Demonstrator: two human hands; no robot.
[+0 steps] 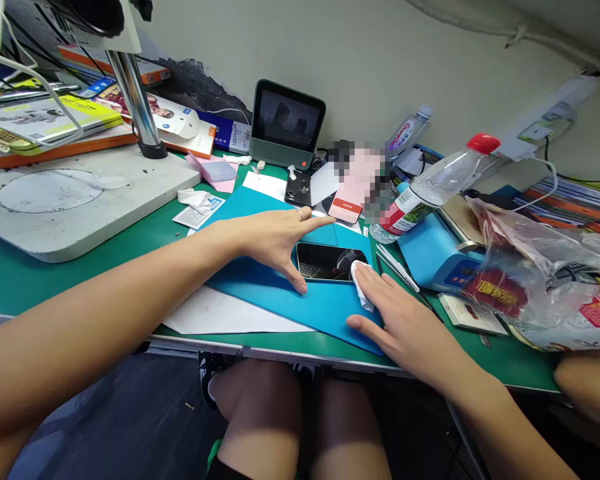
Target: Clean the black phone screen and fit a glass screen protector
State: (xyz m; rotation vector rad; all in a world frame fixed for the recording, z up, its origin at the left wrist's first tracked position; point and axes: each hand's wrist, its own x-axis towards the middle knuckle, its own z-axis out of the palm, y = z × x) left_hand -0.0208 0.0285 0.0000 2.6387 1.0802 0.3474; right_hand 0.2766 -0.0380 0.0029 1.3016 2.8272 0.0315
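Observation:
A smartphone with a dark, reflective screen lies flat on a blue mat. My left hand is at the phone's left end, its thumb and index finger spread apart below and above that corner; whether the thumb touches the phone's edge I cannot tell. Under the fingers of my right hand is a folded white wipe, pressed against the right end of the screen. The right thumb stands away from the other fingers, over the mat.
Behind the phone are a black phone, a pink-and-red box and a smart display. A red-capped bottle leans at right, near a plastic bag. A white stand base occupies the left. White paper sticks out under the mat.

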